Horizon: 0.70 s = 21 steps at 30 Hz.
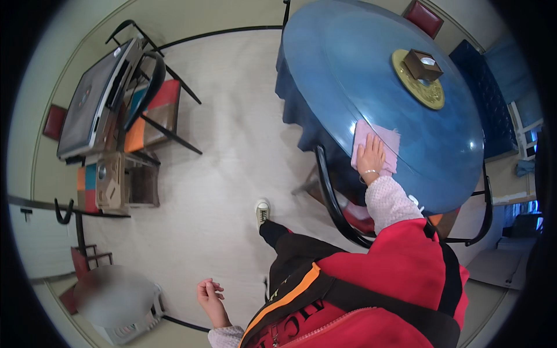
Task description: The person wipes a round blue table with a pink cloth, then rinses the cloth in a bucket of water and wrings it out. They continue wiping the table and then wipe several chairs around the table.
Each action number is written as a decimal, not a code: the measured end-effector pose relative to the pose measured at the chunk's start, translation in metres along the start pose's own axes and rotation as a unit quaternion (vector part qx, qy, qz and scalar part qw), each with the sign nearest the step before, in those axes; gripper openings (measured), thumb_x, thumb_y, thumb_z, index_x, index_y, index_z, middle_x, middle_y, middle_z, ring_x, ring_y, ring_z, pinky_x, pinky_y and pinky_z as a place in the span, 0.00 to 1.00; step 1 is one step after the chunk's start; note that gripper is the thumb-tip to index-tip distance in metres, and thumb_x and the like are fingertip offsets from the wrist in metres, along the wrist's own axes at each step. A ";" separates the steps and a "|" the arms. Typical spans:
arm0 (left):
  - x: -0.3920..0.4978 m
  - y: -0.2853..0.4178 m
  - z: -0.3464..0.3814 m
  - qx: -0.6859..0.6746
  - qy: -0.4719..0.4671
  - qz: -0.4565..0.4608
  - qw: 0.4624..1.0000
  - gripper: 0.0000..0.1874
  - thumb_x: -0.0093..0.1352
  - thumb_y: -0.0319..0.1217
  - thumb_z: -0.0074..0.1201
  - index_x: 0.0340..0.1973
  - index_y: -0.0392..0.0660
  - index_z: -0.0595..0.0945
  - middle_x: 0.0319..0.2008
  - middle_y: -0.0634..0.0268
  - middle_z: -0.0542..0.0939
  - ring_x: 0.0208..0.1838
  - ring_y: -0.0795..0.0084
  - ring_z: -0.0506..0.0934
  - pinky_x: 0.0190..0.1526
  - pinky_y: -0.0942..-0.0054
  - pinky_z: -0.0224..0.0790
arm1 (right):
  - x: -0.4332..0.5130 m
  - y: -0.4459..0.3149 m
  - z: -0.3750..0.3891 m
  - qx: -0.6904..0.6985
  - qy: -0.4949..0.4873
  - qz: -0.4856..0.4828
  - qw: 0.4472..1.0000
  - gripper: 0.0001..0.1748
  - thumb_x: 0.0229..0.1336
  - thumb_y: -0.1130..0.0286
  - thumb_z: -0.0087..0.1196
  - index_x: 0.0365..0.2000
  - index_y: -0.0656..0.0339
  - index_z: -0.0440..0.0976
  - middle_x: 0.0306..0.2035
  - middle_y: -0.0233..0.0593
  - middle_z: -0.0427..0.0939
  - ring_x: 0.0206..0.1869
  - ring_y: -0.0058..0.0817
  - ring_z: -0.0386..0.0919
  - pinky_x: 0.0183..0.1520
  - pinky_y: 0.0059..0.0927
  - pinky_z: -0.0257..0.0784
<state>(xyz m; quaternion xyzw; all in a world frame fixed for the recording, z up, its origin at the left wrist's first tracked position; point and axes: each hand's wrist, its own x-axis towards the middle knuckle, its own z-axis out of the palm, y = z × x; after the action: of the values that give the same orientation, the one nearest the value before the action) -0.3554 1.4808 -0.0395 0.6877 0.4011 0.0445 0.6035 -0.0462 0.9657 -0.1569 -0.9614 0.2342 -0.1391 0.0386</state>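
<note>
My right hand [371, 154] lies flat on a folded pink cloth [391, 138], pressing it against the near edge of a round table. A blue tablecloth [330, 48] with a glossy clear cover drapes the table [435, 165]. A bracelet circles the right wrist, above a fluffy pink cuff. Away from the table, my left hand [209, 297] hangs over the floor at the lower left. Its fingers are loosely bent and apart, with nothing between them.
A wooden tissue box [417, 65] stands on a gold round plate [428, 98] on the table. A black-framed chair [326, 195] is tucked close to my right arm. Leftward are a patchwork-seat chair [159, 117], a large flat screen [93, 100] and a small wooden cart [111, 182].
</note>
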 end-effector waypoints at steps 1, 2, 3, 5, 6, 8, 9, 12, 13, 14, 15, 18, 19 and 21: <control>0.025 0.011 0.002 0.013 -0.029 0.035 0.999 0.07 0.77 0.33 0.45 0.41 0.44 0.76 0.28 0.69 0.77 0.28 0.81 0.75 0.24 0.82 0.62 | 0.024 -0.033 0.015 -0.016 0.002 0.040 0.999 0.34 0.65 0.54 0.45 0.68 0.54 0.59 0.68 0.49 0.62 0.70 0.52 0.57 0.69 0.54 0.50; 0.048 0.024 0.001 0.053 -0.041 0.040 0.997 0.08 0.77 0.34 0.46 0.41 0.44 0.76 0.28 0.69 0.77 0.28 0.82 0.75 0.24 0.82 0.63 | 0.052 -0.064 0.029 -0.044 0.028 0.082 0.995 0.33 0.65 0.53 0.44 0.66 0.55 0.60 0.65 0.49 0.66 0.66 0.52 0.62 0.67 0.54 0.52; 0.075 0.037 0.005 0.061 -0.037 0.015 0.997 0.08 0.77 0.34 0.46 0.41 0.44 0.76 0.28 0.69 0.78 0.28 0.82 0.75 0.24 0.83 0.63 | 0.083 -0.100 0.044 -0.018 0.029 0.112 0.993 0.32 0.65 0.53 0.44 0.66 0.55 0.61 0.64 0.49 0.67 0.65 0.51 0.63 0.66 0.54 0.53; 0.115 0.056 0.013 0.087 -0.035 -0.041 0.995 0.08 0.77 0.33 0.46 0.40 0.44 0.76 0.28 0.68 0.78 0.28 0.82 0.75 0.25 0.83 0.63 | 0.139 -0.157 0.064 0.012 0.004 0.160 0.987 0.31 0.65 0.54 0.44 0.64 0.55 0.63 0.62 0.49 0.68 0.64 0.50 0.64 0.65 0.54 0.55; 0.138 0.066 0.012 0.090 -0.070 -0.033 0.993 0.08 0.76 0.33 0.46 0.40 0.43 0.76 0.28 0.68 0.78 0.28 0.81 0.76 0.25 0.83 0.63 | 0.158 -0.189 0.073 -0.004 0.016 0.112 0.994 0.30 0.65 0.54 0.44 0.64 0.55 0.64 0.63 0.49 0.68 0.65 0.51 0.64 0.65 0.55 0.55; 0.187 0.083 0.021 0.095 -0.137 -0.033 0.985 0.07 0.76 0.32 0.46 0.40 0.43 0.76 0.29 0.67 0.78 0.29 0.81 0.77 0.24 0.83 0.64 | 0.176 -0.228 0.073 -0.037 0.085 -0.012 0.996 0.28 0.65 0.56 0.45 0.62 0.54 0.66 0.64 0.48 0.68 0.67 0.50 0.63 0.66 0.55 0.56; 0.211 0.089 0.031 0.134 -0.147 -0.023 0.980 0.07 0.76 0.32 0.46 0.41 0.43 0.76 0.28 0.67 0.79 0.28 0.80 0.77 0.23 0.82 0.64 | 0.174 -0.238 0.068 -0.030 0.069 -0.097 0.992 0.27 0.65 0.56 0.46 0.62 0.53 0.67 0.65 0.47 0.67 0.68 0.49 0.62 0.67 0.54 0.56; 0.282 0.123 0.031 0.194 -0.163 0.022 0.967 0.07 0.75 0.32 0.47 0.41 0.41 0.76 0.28 0.65 0.79 0.27 0.78 0.77 0.22 0.80 0.65 | 0.130 -0.224 0.039 0.073 0.010 -0.184 0.980 0.28 0.63 0.64 0.50 0.64 0.46 0.66 0.68 0.39 0.63 0.72 0.41 0.58 0.70 0.49 0.52; 0.300 0.135 0.031 0.193 -0.145 0.001 0.970 0.08 0.75 0.33 0.48 0.41 0.41 0.76 0.28 0.65 0.80 0.25 0.78 0.77 0.23 0.79 0.66 | 0.113 -0.208 0.030 0.093 -0.048 -0.154 0.983 0.30 0.62 0.63 0.51 0.65 0.45 0.65 0.69 0.37 0.63 0.73 0.39 0.56 0.71 0.50 0.50; 0.318 0.146 0.032 0.193 -0.125 -0.021 0.973 0.09 0.75 0.33 0.49 0.41 0.40 0.76 0.28 0.64 0.80 0.24 0.77 0.77 0.23 0.78 0.68 | 0.099 -0.196 0.026 0.067 -0.082 -0.080 0.991 0.32 0.61 0.61 0.52 0.66 0.45 0.64 0.69 0.39 0.62 0.73 0.39 0.55 0.71 0.52 0.47; 0.333 0.154 0.035 0.181 -0.119 -0.040 0.976 0.09 0.75 0.33 0.50 0.41 0.39 0.77 0.27 0.64 0.80 0.24 0.77 0.76 0.24 0.77 0.68 | 0.092 -0.184 0.027 0.012 -0.084 -0.001 0.996 0.34 0.61 0.58 0.52 0.67 0.47 0.62 0.70 0.43 0.61 0.74 0.40 0.54 0.71 0.55 0.46; 0.404 0.186 0.067 0.123 -0.145 -0.073 0.979 0.08 0.75 0.33 0.50 0.40 0.40 0.76 0.26 0.63 0.80 0.24 0.75 0.78 0.18 0.81 0.62 | 0.125 -0.177 0.053 -0.068 -0.009 0.182 0.981 0.34 0.64 0.53 0.47 0.67 0.54 0.62 0.68 0.48 0.63 0.72 0.47 0.57 0.70 0.56 0.49; 0.433 0.200 0.086 0.150 -0.192 -0.018 0.970 0.10 0.74 0.35 0.52 0.39 0.40 0.76 0.25 0.63 0.80 0.25 0.76 0.78 0.19 0.81 0.62 | 0.156 -0.189 0.069 -0.108 0.019 0.202 0.973 0.33 0.64 0.53 0.45 0.66 0.56 0.62 0.67 0.48 0.64 0.71 0.48 0.59 0.69 0.56 0.50; 0.497 0.234 0.138 0.212 -0.236 0.037 0.948 0.14 0.75 0.38 0.51 0.36 0.40 0.77 0.25 0.65 0.79 0.25 0.79 0.75 0.22 0.80 0.63 | 0.230 -0.227 0.101 -0.053 0.053 0.185 0.980 0.33 0.65 0.50 0.43 0.64 0.60 0.64 0.64 0.48 0.68 0.67 0.49 0.63 0.68 0.56 0.53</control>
<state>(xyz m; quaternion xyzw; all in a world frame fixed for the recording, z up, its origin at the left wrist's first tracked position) 0.1717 1.6834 -0.0839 0.8047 0.2219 -0.1829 0.5194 0.2779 1.0620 -0.1645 -0.8935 0.4165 -0.1681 -0.0004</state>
